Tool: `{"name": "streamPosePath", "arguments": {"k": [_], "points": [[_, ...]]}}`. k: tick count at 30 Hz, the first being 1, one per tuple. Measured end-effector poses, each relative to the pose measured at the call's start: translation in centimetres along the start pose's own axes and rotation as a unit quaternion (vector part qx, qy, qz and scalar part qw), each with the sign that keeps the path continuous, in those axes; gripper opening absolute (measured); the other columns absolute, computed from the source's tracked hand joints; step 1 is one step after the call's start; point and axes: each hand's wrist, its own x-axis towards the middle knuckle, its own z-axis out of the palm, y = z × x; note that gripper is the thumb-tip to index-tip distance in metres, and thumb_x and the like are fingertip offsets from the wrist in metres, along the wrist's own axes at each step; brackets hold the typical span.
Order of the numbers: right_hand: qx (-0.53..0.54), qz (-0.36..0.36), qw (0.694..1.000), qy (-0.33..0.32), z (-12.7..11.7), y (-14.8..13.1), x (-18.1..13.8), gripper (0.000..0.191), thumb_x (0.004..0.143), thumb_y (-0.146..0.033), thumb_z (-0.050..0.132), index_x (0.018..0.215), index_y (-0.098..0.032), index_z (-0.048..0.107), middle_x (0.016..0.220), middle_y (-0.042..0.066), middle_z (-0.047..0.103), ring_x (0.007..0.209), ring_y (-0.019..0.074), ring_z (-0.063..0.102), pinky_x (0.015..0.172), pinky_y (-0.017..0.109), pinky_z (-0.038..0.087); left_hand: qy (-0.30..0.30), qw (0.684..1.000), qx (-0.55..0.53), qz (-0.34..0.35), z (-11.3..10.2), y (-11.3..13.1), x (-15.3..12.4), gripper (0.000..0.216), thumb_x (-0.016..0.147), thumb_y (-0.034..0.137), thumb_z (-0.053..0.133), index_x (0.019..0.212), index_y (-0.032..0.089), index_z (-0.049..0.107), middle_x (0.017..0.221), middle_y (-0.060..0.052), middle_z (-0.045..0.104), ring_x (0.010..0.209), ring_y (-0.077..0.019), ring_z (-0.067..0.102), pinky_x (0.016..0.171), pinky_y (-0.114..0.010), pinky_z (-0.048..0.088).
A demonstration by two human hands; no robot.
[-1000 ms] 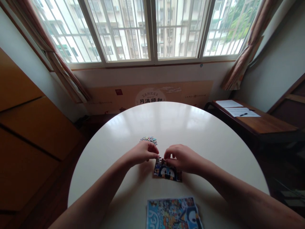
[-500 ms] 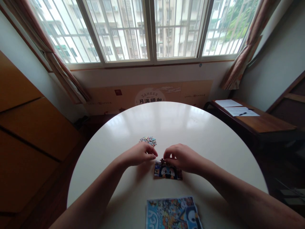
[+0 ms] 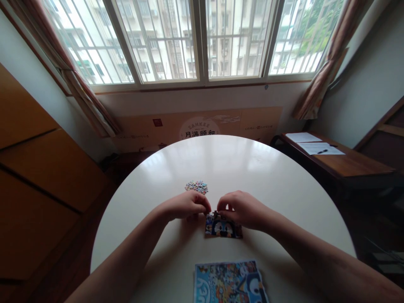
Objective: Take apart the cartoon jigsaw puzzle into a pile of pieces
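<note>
A partly joined jigsaw puzzle (image 3: 223, 228) with a blue cartoon face lies on the white round table (image 3: 252, 168). At its upper left corner is my left hand (image 3: 194, 204), thumb and fingertips pinched together; whatever sits between them is too small to make out. My right hand (image 3: 237, 206) bends over the puzzle's upper right edge, its thumb and forefinger closed at a small dark puzzle piece (image 3: 216, 213) on the top edge. Behind my left hand is a pile of loose puzzle pieces (image 3: 196, 186).
Close to me on the table lies a colourful picture sheet (image 3: 229, 282) with cartoon figures. To the right stands a wooden side table (image 3: 356, 162) with papers (image 3: 320, 148) and a pen. Beyond the table are a printed cardboard panel (image 3: 151, 130) and a barred window.
My left hand has shifted slightly right, closer to the puzzle's upper left corner. My right hand stays nearly in place at the top edge.
</note>
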Motion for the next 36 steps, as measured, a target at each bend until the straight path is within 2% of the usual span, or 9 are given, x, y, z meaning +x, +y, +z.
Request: {"name": "streamPosePath", "arguments": {"k": [9, 11, 16, 24, 27, 32, 34, 36], "points": [[0.001, -0.006, 1.0, 0.001, -0.1, -0.1, 0.0, 0.014, 0.084, -0.019, 0.062, 0.088, -0.023, 0.075, 0.084, 0.001, 0.074, 0.074, 0.0131, 0.063, 0.068, 0.026, 0.043, 0.037, 0.999, 0.006, 0.025, 0.4, 0.0, 0.2, 0.024, 0.069, 0.019, 0.055, 0.086, 0.016, 0.073, 0.067, 0.001, 0.063, 0.053, -0.0099, 0.051, 0.05, -0.021, 0.039], [0.001, -0.008, 1.0, 0.001, 0.0, -0.1, 0.0, 0.014, 0.084, -0.019, 0.062, 0.088, -0.023, 0.075, 0.084, 0.001, 0.074, 0.074, 0.0129, 0.063, 0.068, 0.025, 0.043, 0.034, 0.998, 0.015, 0.047, 0.3, -0.2, 0.4, 0.024, 0.069, 0.018, 0.056, 0.086, 0.016, 0.073, 0.072, 0.0, 0.067, 0.058, -0.011, 0.055, 0.053, -0.022, 0.041], [0.004, -0.017, 1.0, 0.015, 0.2, 0.1, 0.1, 0.014, 0.083, -0.017, 0.063, 0.086, -0.023, 0.075, 0.082, 0.0, 0.073, 0.072, 0.0125, 0.063, 0.067, 0.025, 0.043, 0.03, 0.992, 0.045, 0.116, 0.2, -1.0, 0.9, 0.022, 0.065, 0.013, 0.061, 0.083, 0.017, 0.074, 0.082, -0.002, 0.074, 0.08, -0.0178, 0.065, 0.073, -0.027, 0.049], [0.008, -0.022, 1.0, 0.017, 0.3, 0.3, 0.0, 0.013, 0.084, -0.018, 0.063, 0.086, -0.025, 0.075, 0.082, -0.001, 0.073, 0.071, 0.0122, 0.062, 0.066, 0.025, 0.043, 0.064, 0.982, 0.121, 0.129, 0.1, -1.0, 0.9, 0.018, 0.071, 0.016, 0.062, 0.083, 0.019, 0.075, 0.082, -0.002, 0.074, 0.077, -0.0176, 0.066, 0.071, -0.027, 0.049], [0.011, -0.02, 1.0, 0.015, 0.3, 0.3, 0.0, 0.013, 0.083, -0.017, 0.064, 0.087, -0.024, 0.075, 0.083, 0.0, 0.073, 0.072, 0.0128, 0.063, 0.066, 0.026, 0.043, 0.12, 0.981, 0.102, 0.115, -0.4, -1.2, 0.6, 0.016, 0.075, 0.021, 0.061, 0.085, 0.018, 0.074, 0.082, -0.003, 0.073, 0.066, -0.0156, 0.064, 0.062, -0.026, 0.049], [0.008, -0.005, 1.0, 0.021, 0.3, 0.3, 0.1, 0.013, 0.082, -0.017, 0.065, 0.086, -0.025, 0.076, 0.083, 0.0, 0.074, 0.073, 0.013, 0.064, 0.067, 0.026, 0.043, 0.314, 0.938, 0.103, 0.105, -2.7, -1.7, 0.0, 0.015, 0.078, 0.025, 0.061, 0.086, 0.018, 0.071, 0.079, -0.003, 0.073, 0.063, -0.0155, 0.064, 0.064, -0.027, 0.051], [0.011, 0.002, 1.0, 0.02, 0.3, 0.3, 0.1, 0.014, 0.082, -0.017, 0.066, 0.085, -0.025, 0.076, 0.083, 0.0, 0.074, 0.073, 0.0131, 0.064, 0.067, 0.025, 0.043, 0.346, 0.926, 0.117, 0.095, -3.4, -2.0, -0.1, 0.015, 0.078, 0.026, 0.061, 0.085, 0.018, 0.071, 0.078, -0.002, 0.073, 0.062, -0.0155, 0.064, 0.064, -0.028, 0.05], [0.013, 0.007, 1.0, 0.019, 0.2, 0.3, 0.1, 0.014, 0.082, -0.017, 0.066, 0.085, -0.025, 0.077, 0.083, 0.0, 0.074, 0.073, 0.0134, 0.064, 0.067, 0.025, 0.044, 0.351, 0.925, 0.122, 0.083, -3.8, -2.2, 0.0, 0.015, 0.078, 0.027, 0.061, 0.085, 0.019, 0.071, 0.078, -0.002, 0.073, 0.061, -0.0155, 0.065, 0.063, -0.028, 0.05]]}}
